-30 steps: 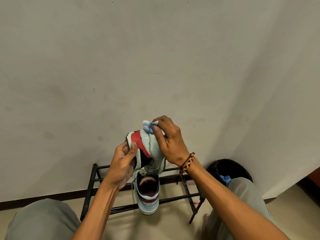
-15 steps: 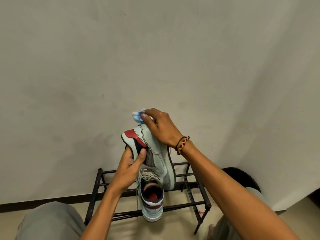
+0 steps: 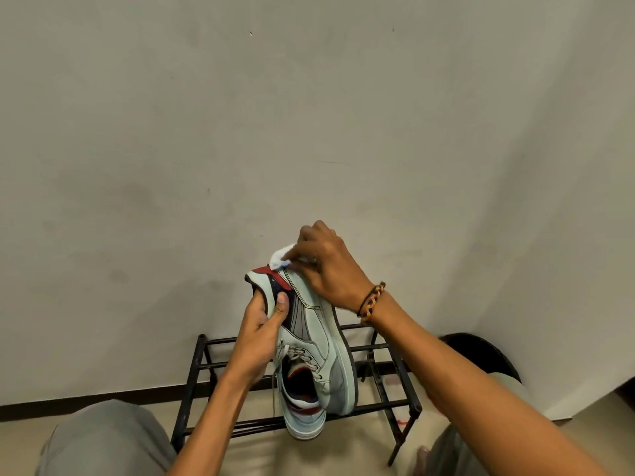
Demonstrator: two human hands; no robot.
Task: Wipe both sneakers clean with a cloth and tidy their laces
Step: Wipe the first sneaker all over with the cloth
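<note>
I hold a pale mint sneaker [image 3: 319,334] with a red heel patch up in the air, heel uppermost and toe pointing down. My left hand [image 3: 259,338] grips its collar, fingers inside the opening and thumb on the outside. My right hand [image 3: 326,266] pinches a small white and blue cloth [image 3: 280,259] and presses it against the heel. The second sneaker [image 3: 304,413] of the same colours stands on the black shoe rack [image 3: 192,383] below, partly hidden behind the raised one. A loose lace hangs from the raised shoe at its left.
The low black metal rack stands against a plain grey wall [image 3: 309,115]. A dark round bin [image 3: 481,355] sits in the corner at the right. My knees in grey trousers [image 3: 103,441] frame the bottom of the view on a beige floor.
The raised sneaker has turned so more of its side and sole edge faces me. My right hand with the cloth has shifted along the heel; my left hand has regripped the collar.
</note>
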